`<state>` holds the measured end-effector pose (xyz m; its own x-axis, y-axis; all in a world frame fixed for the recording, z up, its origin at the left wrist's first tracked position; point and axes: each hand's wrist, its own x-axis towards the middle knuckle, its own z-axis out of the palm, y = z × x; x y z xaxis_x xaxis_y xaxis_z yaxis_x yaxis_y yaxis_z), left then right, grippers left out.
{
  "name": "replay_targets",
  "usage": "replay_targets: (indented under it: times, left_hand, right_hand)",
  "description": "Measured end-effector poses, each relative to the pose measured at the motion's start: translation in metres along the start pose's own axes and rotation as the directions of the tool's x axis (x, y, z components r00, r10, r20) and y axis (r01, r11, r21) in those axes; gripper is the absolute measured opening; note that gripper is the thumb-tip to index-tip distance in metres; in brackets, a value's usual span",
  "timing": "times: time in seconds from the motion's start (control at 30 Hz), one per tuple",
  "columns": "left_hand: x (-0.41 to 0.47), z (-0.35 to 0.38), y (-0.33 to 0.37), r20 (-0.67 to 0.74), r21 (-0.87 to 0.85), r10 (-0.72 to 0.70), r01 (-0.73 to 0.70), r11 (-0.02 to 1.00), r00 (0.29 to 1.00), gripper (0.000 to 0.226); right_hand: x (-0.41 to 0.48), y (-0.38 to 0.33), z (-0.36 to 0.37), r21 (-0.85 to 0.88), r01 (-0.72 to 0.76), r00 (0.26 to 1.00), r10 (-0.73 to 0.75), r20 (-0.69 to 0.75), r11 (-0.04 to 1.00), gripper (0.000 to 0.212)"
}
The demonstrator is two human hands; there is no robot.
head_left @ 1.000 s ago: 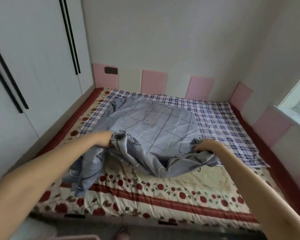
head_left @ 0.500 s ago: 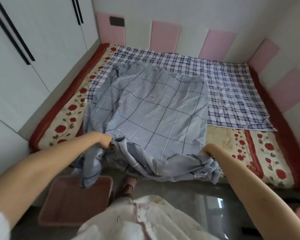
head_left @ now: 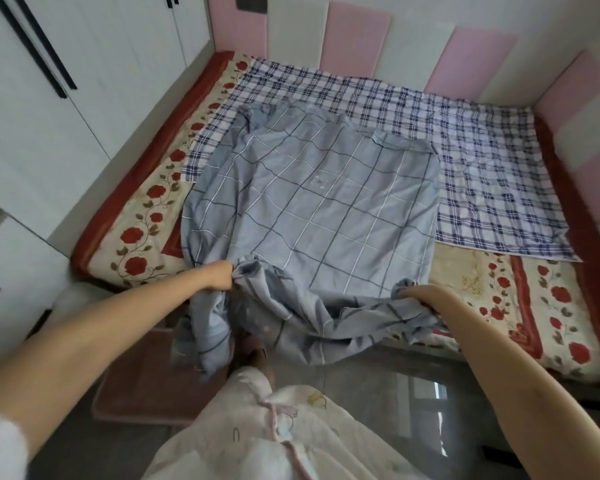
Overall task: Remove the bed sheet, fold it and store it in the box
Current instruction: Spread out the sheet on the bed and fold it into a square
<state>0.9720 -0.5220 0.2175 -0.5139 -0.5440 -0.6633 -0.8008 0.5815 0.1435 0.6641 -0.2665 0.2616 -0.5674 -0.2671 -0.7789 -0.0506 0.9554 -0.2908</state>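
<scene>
A pale blue-grey checked bed sheet [head_left: 312,209] lies doubled over on the bed, its near end bunched and hanging off the foot. My left hand [head_left: 218,277] grips the bunched fabric at the near left. My right hand [head_left: 426,296] grips the bunched edge at the near right. A pink box [head_left: 135,386] stands on the floor at the foot of the bed, below my left forearm, partly covered by the hanging sheet.
A blue-and-white plaid cloth [head_left: 492,174] covers the far part of the rose-patterned mattress pad [head_left: 534,306]. White wardrobe doors [head_left: 49,116] run along the left. Pink and white wall panels [head_left: 357,39] line the head and right side. My feet show under the sheet.
I have stepped back and the view has tilted down. Both hands have pulled the sheet's near end past the foot of the bed, and the pink box has come into view.
</scene>
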Motion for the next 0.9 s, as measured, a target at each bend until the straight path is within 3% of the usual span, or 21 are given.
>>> replay_targets:
  times: [0.03,0.13,0.27,0.33,0.43,0.5,0.57,0.6,0.7,0.8,0.9]
  left_hand:
    - [0.008,-0.006,-0.002,-0.081,-0.048,-0.019,0.015,0.999,0.997,0.008]
    - [0.044,-0.034,-0.003,-0.242,-0.255,-0.072,0.008,0.967,0.968,0.021]
    - [0.086,-0.057,0.011,-0.303,-0.352,-0.127,0.013,0.936,0.945,0.022]
    - [0.115,-0.067,0.013,-0.24,-0.426,-0.036,-0.072,0.902,0.97,0.035]
    - [0.166,-0.076,-0.004,0.072,-0.573,0.232,-0.15,0.805,0.97,0.094]
    - [0.201,-0.07,-0.03,0.183,-0.631,0.265,-0.093,0.77,0.947,0.096]
    - [0.228,-0.057,-0.06,0.073,-0.705,0.14,-0.048,0.708,0.987,0.065]
    - [0.247,-0.048,-0.084,-0.018,-0.735,-0.002,-0.012,0.678,1.0,0.047]
    - [0.284,-0.011,-0.149,-0.157,-0.793,-0.405,0.13,0.596,0.901,0.026]
    - [0.313,0.032,-0.2,-0.121,-0.834,-0.636,0.269,0.481,0.763,0.031]
    - [0.346,0.081,-0.232,-0.127,-0.858,-0.723,0.29,0.423,0.679,0.02]
  right_hand:
    - [0.007,-0.008,0.0,-0.007,0.009,0.998,-0.009,-0.06,1.0,0.017]
    - [0.057,-0.047,-0.001,-0.065,0.041,0.971,-0.055,-0.234,0.997,0.022]
    - [0.131,-0.078,-0.003,-0.083,-0.025,0.911,-0.011,-0.413,0.996,0.061]
    - [0.105,-0.128,-0.001,-0.128,-0.098,0.884,0.027,-0.466,0.987,0.068]
    - [0.135,-0.197,0.011,-0.322,-0.229,0.876,0.05,-0.48,0.919,0.084]
    - [0.172,-0.236,0.031,-0.427,-0.202,0.889,-0.018,-0.458,0.881,0.084]
    - [0.198,-0.265,0.054,-0.519,-0.048,0.907,-0.181,-0.381,0.854,0.07]
    - [0.22,-0.285,0.075,-0.579,0.06,0.912,-0.281,-0.3,0.813,0.064]
    - [0.266,-0.339,0.141,-0.663,0.333,0.884,-0.466,-0.027,0.671,0.053]
    - [0.306,-0.386,0.217,-0.686,0.56,0.77,-0.597,0.225,0.464,0.05]
    - [0.336,-0.426,0.294,-0.623,0.729,0.597,-0.709,0.375,0.284,0.045]
